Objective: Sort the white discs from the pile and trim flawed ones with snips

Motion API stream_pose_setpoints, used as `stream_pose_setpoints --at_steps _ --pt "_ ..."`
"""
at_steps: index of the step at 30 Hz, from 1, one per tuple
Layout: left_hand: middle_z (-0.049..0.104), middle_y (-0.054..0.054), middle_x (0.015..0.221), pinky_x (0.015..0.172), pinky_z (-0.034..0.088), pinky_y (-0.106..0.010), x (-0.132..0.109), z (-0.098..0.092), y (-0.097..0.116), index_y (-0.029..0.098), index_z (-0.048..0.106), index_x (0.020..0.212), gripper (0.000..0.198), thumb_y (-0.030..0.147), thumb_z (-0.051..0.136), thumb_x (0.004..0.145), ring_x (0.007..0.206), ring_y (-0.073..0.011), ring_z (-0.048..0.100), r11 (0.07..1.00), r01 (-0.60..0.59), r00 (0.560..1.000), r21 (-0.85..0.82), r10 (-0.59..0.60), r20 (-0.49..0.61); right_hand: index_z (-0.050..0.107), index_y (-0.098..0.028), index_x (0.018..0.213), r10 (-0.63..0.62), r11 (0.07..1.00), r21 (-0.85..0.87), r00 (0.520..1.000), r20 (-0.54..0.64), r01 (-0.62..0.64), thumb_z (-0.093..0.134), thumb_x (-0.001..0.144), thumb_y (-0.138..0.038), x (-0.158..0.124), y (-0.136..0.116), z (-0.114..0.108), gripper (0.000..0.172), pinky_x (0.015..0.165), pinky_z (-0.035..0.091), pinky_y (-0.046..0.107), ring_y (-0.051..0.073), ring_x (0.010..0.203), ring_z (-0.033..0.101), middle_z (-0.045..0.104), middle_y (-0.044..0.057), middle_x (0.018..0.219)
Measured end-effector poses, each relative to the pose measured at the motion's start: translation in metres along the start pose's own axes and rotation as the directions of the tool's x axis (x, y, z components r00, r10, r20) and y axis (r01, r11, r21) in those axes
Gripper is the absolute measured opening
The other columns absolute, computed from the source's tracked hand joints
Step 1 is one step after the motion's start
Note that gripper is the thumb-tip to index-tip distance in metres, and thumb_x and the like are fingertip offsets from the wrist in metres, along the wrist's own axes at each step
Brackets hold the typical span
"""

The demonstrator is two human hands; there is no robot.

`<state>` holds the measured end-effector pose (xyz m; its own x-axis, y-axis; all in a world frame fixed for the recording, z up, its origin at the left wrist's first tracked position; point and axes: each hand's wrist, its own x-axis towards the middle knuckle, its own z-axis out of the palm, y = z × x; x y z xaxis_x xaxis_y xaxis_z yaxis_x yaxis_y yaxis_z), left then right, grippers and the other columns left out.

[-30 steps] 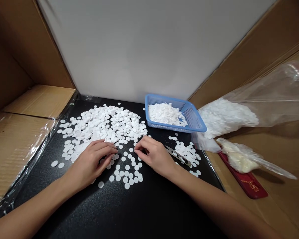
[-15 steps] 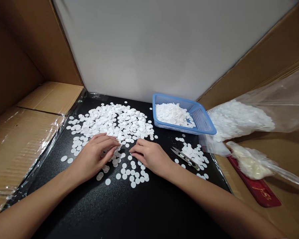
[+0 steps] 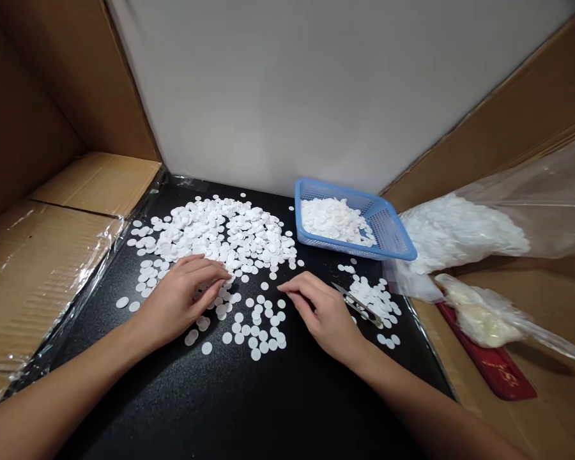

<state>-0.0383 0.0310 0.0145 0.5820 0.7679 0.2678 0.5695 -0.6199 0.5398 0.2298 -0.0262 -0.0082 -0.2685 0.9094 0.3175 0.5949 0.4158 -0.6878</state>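
Observation:
My left hand (image 3: 186,295) rests at the near edge of a big heap of flat white discs (image 3: 191,230) on the black table. Its thumb and fingertips come together in a pinch over the discs; whatever lies between them is hidden. To the right, my right hand (image 3: 324,313) is held above bare table, thumb tip close to the index fingertip. No disc can be made out in that pinch. Loose discs (image 3: 255,331) are scattered between the hands. Thread snips (image 3: 364,308) lie just beyond my right hand, beside a smaller pile of discs (image 3: 374,295).
A blue plastic basket (image 3: 402,246) partly filled with white discs stands at the back right. Beside it are a clear bag of white pieces (image 3: 460,230), a knotted bag with pale contents (image 3: 479,316) and a red flat case (image 3: 510,380). Cardboard (image 3: 52,255) borders the left.
My right hand has moved right, away from the loose discs toward the snips, uncovering several discs and now hiding part of the snips' side. My left hand has stayed nearly in place.

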Motion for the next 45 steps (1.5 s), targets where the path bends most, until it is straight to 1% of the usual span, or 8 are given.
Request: stream_pose_setpoints --at_steps 4,7,12,22,27,34,40,45 --pt "0.076 -0.003 0.104 0.101 0.050 -0.048 0.000 0.002 -0.001 0.025 0.071 0.101 0.028 0.039 0.046 0.100 0.105 -0.0237 0.067 1.000 0.030 0.999 0.003 -0.029 -0.023 0.065 -0.023 0.111 -0.041 0.999 -0.010 0.999 -0.034 0.041 0.043 0.098 -0.009 -0.005 0.004 0.011 0.030 0.080 0.055 0.036 0.022 0.093 0.062 0.063 0.007 0.097" --pt "0.076 -0.003 0.103 0.100 0.051 -0.047 0.000 0.001 -0.001 0.025 0.071 0.101 0.029 0.040 0.046 0.100 0.105 -0.0237 0.067 0.999 0.034 0.999 0.012 -0.033 -0.035 0.065 -0.023 0.116 -0.003 0.998 -0.057 0.998 -0.065 -0.001 0.043 0.098 -0.011 -0.004 0.007 0.015 0.031 0.082 0.055 0.038 0.022 0.093 0.062 0.062 0.008 0.098" --pt "0.077 -0.004 0.103 0.097 0.052 -0.046 0.001 -0.001 0.002 0.025 0.071 0.100 0.029 0.039 0.046 0.099 0.102 -0.0239 0.068 1.000 0.024 1.000 0.011 -0.024 -0.009 0.066 -0.022 0.115 0.055 0.993 -0.104 0.998 -0.039 -0.058 0.049 0.098 -0.017 0.005 0.015 0.012 0.025 0.075 0.057 0.035 0.019 0.080 0.063 0.063 0.007 0.097" --pt "0.077 -0.004 0.103 0.094 0.052 -0.045 0.000 0.001 0.005 0.025 0.070 0.100 0.027 0.035 0.046 0.099 0.099 -0.0235 0.069 1.000 0.000 1.000 0.003 0.000 0.009 0.072 -0.019 0.108 -0.131 0.962 -0.243 0.991 0.002 0.128 0.051 0.098 -0.015 0.019 0.025 0.017 0.024 0.078 0.058 0.040 0.023 0.087 0.062 0.064 0.010 0.094" --pt "0.076 -0.003 0.103 0.096 0.052 -0.043 -0.002 0.004 0.007 0.024 0.070 0.099 0.025 0.030 0.046 0.097 0.102 -0.0227 0.069 1.000 -0.016 0.999 -0.015 0.016 0.027 0.073 -0.021 0.107 -0.216 0.946 -0.243 0.976 0.022 0.215 0.054 0.097 -0.012 0.016 0.027 0.020 0.023 0.084 0.058 0.045 0.024 0.091 0.066 0.070 0.010 0.100" --pt "0.077 -0.002 0.105 0.101 0.050 -0.044 -0.005 0.007 0.004 0.025 0.070 0.102 0.025 0.030 0.046 0.099 0.104 -0.0225 0.069 0.999 -0.045 0.999 -0.021 0.046 0.006 0.068 -0.020 0.119 -0.292 0.948 -0.105 0.953 0.083 0.300 0.049 0.099 -0.010 -0.001 0.008 0.023 0.029 0.083 0.061 0.036 0.021 0.096 0.065 0.070 0.010 0.105" --pt "0.076 -0.001 0.104 0.103 0.048 -0.045 -0.004 0.008 0.004 0.025 0.069 0.101 0.025 0.031 0.045 0.100 0.102 -0.0217 0.069 0.999 -0.047 0.998 -0.019 0.048 0.034 0.069 -0.019 0.118 -0.095 0.985 -0.148 0.995 -0.033 0.089 0.050 0.099 -0.013 0.022 0.018 0.010 0.028 0.077 0.059 0.035 0.020 0.085 0.066 0.063 0.008 0.095" --pt "0.076 -0.002 0.106 0.101 0.048 -0.043 -0.005 0.008 0.004 0.025 0.069 0.102 0.023 0.032 0.047 0.100 0.106 -0.0220 0.067 0.999 -0.037 0.999 -0.009 0.037 0.004 0.071 -0.016 0.108 -0.046 0.971 -0.234 0.998 0.042 0.054 0.059 0.095 -0.014 0.046 0.033 0.007 0.018 0.074 0.057 0.033 0.019 0.078 0.064 0.061 0.007 0.092"
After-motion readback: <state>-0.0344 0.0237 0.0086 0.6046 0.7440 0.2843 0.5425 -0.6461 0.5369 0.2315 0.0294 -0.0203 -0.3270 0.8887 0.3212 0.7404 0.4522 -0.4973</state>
